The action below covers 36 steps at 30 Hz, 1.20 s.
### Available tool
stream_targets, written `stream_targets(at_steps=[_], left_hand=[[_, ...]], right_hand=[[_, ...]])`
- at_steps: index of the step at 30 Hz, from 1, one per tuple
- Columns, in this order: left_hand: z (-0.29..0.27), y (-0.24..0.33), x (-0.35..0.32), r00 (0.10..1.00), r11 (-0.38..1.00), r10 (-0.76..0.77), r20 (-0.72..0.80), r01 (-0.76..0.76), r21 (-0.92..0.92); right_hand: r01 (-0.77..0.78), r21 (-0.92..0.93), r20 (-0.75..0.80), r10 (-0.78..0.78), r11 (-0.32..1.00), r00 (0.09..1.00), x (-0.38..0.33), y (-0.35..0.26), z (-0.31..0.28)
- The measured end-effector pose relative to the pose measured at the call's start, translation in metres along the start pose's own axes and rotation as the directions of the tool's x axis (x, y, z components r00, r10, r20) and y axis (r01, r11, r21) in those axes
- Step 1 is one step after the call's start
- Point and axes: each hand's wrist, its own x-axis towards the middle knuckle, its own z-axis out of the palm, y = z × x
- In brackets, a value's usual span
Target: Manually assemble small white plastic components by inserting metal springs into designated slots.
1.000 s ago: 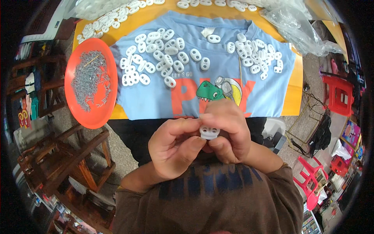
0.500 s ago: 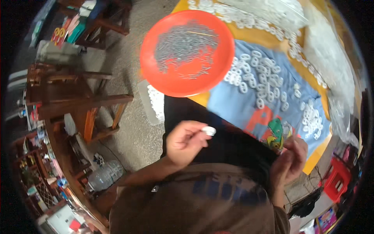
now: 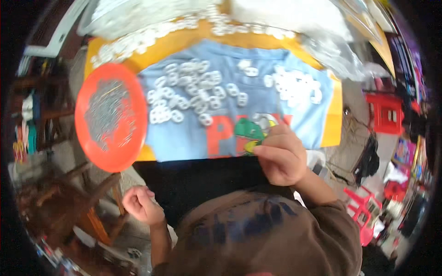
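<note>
1. Curled fingers on the left hand (image 3: 143,205), low and short of the yellow table (image 3: 332,131), beside the lap; through the blur, cannot tell whether empty or pinching.
2. Bent fingers on the right hand (image 3: 283,158), thumb and forefinger close together at the front hem of the blue shirt (image 3: 170,138); cannot tell whether gripping a part.
3. Likeliest mishap: loss of any hidden small part to the floor (image 3: 353,89), from too loose a pinch away from the table.
4. Ahead on the left, past the table's corner: orange-red plate (image 3: 113,158) of grey metal bits (image 3: 107,112). Spill possible after a bump from the left arm.
5. On the shirt: white two-hole pieces (image 3: 186,87) in two loose clusters, easily scattered by a tug on the cloth.
6. Farther: scattered white row (image 3: 142,41) and crumpled clear bag (image 3: 334,50), obstacles to a long reach.
</note>
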Motion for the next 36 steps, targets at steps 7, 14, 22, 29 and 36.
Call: stream_targets(at_steps=[7, 14, 22, 29, 36], left_hand=[[0.122, 0.074, 0.026, 0.674, 0.875, 0.461, 0.577, -0.454, -0.168], [0.237, 0.113, 0.031, 0.344, 0.700, 0.542, 0.767, -0.690, -0.185], [0.277, 0.118, 0.019, 0.224, 0.659, 0.508, 0.832, -0.723, -0.207], [0.288, 0.113, 0.016, 0.242, 0.572, 0.579, 0.778, -0.801, -0.176], [0.275, 0.108, 0.021, 0.230, 0.552, 0.615, 0.754, -0.809, -0.203]], right_hand=[[-0.049, -0.075, -0.145, 0.038, 0.996, 0.989, -0.035, 0.015, -0.031], [-0.070, 0.083, -0.229, 0.088, 0.994, 0.969, -0.046, 0.029, -0.034], [0.061, 0.044, -0.284, -0.046, 0.997, 0.958, -0.053, 0.037, -0.036], [0.075, 0.075, -0.266, -0.053, 0.994, 0.963, -0.050, 0.038, -0.033], [-0.015, 0.099, -0.287, 0.043, 0.995, 0.957, -0.045, 0.031, -0.035]])
